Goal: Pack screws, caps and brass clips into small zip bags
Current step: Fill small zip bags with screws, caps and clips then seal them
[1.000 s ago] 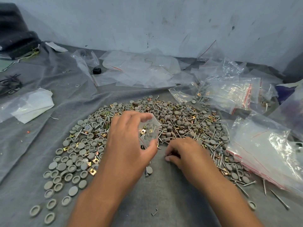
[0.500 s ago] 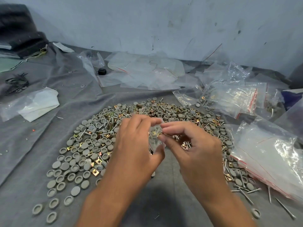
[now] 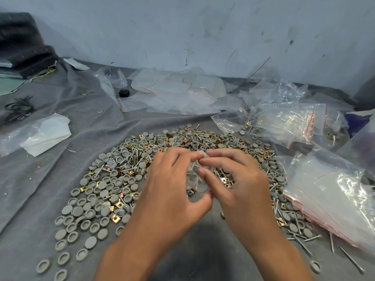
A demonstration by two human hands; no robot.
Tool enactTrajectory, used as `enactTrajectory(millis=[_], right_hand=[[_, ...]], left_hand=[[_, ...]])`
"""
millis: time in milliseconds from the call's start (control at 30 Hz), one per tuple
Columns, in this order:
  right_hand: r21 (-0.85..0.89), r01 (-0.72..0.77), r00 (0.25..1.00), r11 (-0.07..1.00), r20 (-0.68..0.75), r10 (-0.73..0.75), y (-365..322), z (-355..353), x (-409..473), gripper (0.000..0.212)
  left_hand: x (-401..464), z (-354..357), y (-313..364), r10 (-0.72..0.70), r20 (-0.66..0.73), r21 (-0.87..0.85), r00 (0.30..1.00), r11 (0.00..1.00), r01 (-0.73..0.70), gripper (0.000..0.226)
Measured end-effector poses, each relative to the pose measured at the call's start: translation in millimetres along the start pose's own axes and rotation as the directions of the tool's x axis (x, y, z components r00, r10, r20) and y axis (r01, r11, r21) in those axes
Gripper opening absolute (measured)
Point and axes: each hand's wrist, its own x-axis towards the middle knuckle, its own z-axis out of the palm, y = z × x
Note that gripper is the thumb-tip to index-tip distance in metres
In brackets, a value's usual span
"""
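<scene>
A grey cloth (image 3: 50, 179) covers the counter below a scuffed wall. Over the heap of caps (image 3: 97, 191), screws and brass clips, the left hand (image 3: 172, 191) pinches the small zip bag (image 3: 195, 175); the right hand (image 3: 239, 185) pinches its mouth. Pressing evenly along the seal should close it. Fingers hide the contents.

We see a pale blue-grey wall (image 3: 203, 33) across the back, scuffed and marked with dark specks and scratches. Below it, a wrinkled grey cloth (image 3: 60, 175) covers the whole working surface, folding into ridges on the left. In the far left corner a dark bundle of fabric (image 3: 22, 47) leans against the wall. The light is soft and even, and we notice a shadow on the cloth at the near edge.
</scene>
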Motion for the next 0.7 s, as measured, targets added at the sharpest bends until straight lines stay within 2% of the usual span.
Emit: enactTrajectory(millis=[100,200,333,400,500,567,633,700], right_hand=[[-0.071,0.055,0.998,0.996,0.040,-0.052,9,-9,0,0.024],[-0.153,0.164,0.987,0.975,0.032,-0.161,13,-18,2,0.033],[-0.096,0.267,0.954,0.959,-0.111,-0.277,9,-28,4,0.011],[0.013,0.246,0.957,0.969,-0.161,-0.241,5,-34,5,0.011],[0.156,0.181,0.977,0.971,-0.141,-0.159,2,-39,3,0.017],[0.305,0.078,0.995,0.949,-0.081,-0.055,1,-38,1,0.019],[0.529,-0.093,0.994,0.844,-0.005,0.112,1,-34,-1,0.023],[0.593,-0.181,0.981,0.784,0.054,0.186,5,-31,-2,0.019]], left_hand=[[1,-4,0,0.016,-0.020,0.027,1.000,1.000,-0.016,0.061],[2,-9,0,0.030,-0.123,0.019,0.992,0.999,-0.028,0.048],[1,-15,4,0.021,-0.246,-0.171,0.969,0.983,-0.065,0.026],[1,-17,6,-0.059,-0.236,-0.408,0.970,0.912,-0.043,0.026],[2,-19,10,-0.193,-0.097,-0.740,0.976,0.670,0.059,0.036],[4,-19,11,-0.242,-0.040,-0.792,0.970,0.599,0.116,0.034],[5,-19,10,-0.276,-0.021,-0.801,0.961,0.579,0.148,0.032],[6,-18,10,-0.308,-0.011,-0.829,0.951,0.534,0.163,0.031]])
